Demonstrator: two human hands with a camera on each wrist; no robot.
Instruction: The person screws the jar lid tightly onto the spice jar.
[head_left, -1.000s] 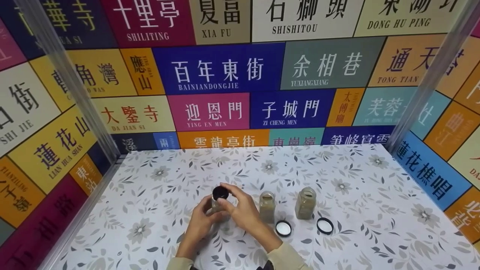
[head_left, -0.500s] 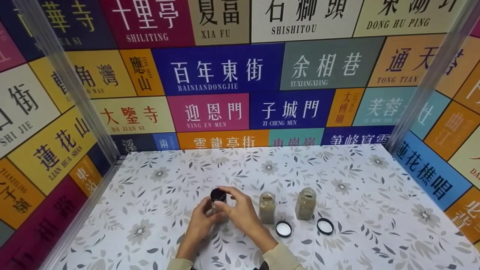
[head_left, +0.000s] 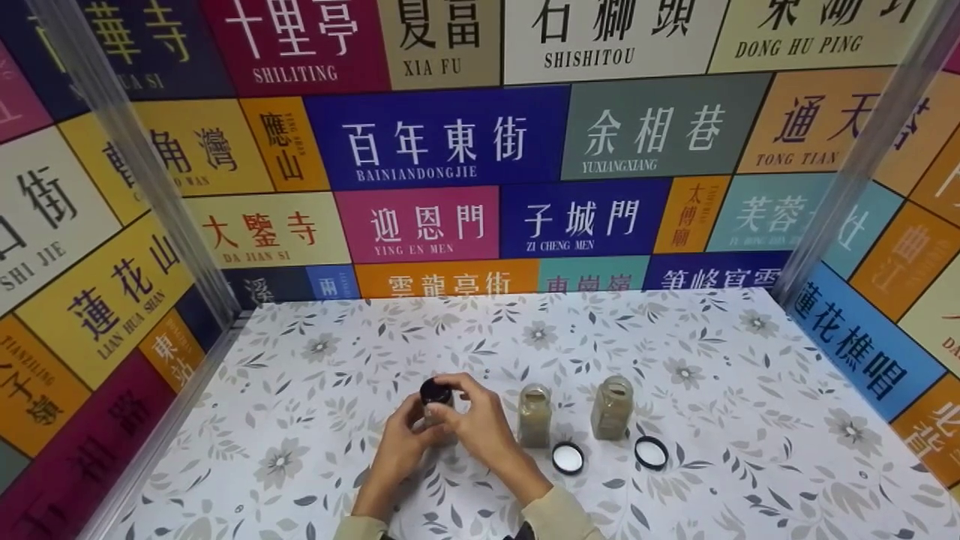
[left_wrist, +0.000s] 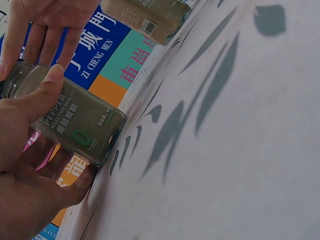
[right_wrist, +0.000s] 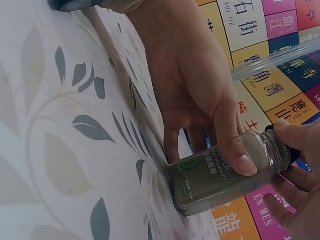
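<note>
In my left hand [head_left: 405, 441] I hold a clear glass pepper bottle [left_wrist: 82, 117], thumb on its label and fingers around the other side. Grey-brown powder shows through the glass. The base is at or very near the table surface. A black cap [head_left: 436, 391] covers its mouth, and the thumb and fingers of my right hand [head_left: 480, 427] pinch that cap from its sides. How tightly the cap sits cannot be told. To the right stand two similar uncapped bottles, a nearer one [head_left: 535, 420] and a farther one [head_left: 613, 409], both containing powder.
Two black-rimmed caps lie white side up before the uncapped bottles, a left one [head_left: 568, 457] and a right one [head_left: 651, 453]. A floral cloth [head_left: 315, 405] covers the table. Colourful sign-printed panels [head_left: 435, 142] rise behind and at both sides.
Both hands, with the bottle and its cap, have shifted slightly left. The right hand's fingers have moved a little around the cap. The other bottles and the loose caps have stayed put.
</note>
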